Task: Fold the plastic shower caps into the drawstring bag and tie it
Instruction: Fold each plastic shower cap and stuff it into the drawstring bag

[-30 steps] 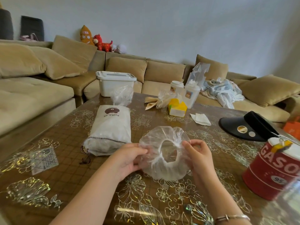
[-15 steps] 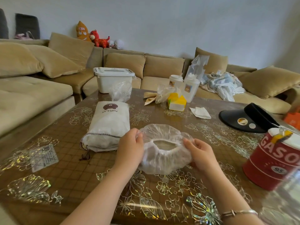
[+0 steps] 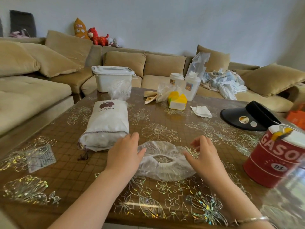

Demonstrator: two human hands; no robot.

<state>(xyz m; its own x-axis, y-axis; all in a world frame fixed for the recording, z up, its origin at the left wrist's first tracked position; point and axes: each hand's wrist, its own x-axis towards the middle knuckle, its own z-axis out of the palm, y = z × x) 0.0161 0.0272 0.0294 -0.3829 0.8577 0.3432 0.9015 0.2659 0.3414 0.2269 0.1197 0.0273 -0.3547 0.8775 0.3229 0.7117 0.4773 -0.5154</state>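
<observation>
One shower cap, held up a second before, now lay flat just right of the drawstring bag; left hand resting on it, right hand loose-fingered, touching its edge. Folding next, I judged.

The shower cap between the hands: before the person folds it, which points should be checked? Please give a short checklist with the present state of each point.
1. Shower cap lies on the table: ok.
2. Cap is spread out, elastic opening facing up: ok.
3. Left hand touches the cap's left edge: ok.
4. Right hand has a grip on the cap: not ok; its fingers look relaxed beside the right edge.
5. Drawstring bag is within reach, just left of the cap: ok.
6. Bag mouth is open enough to take the cap: cannot tell.
</observation>
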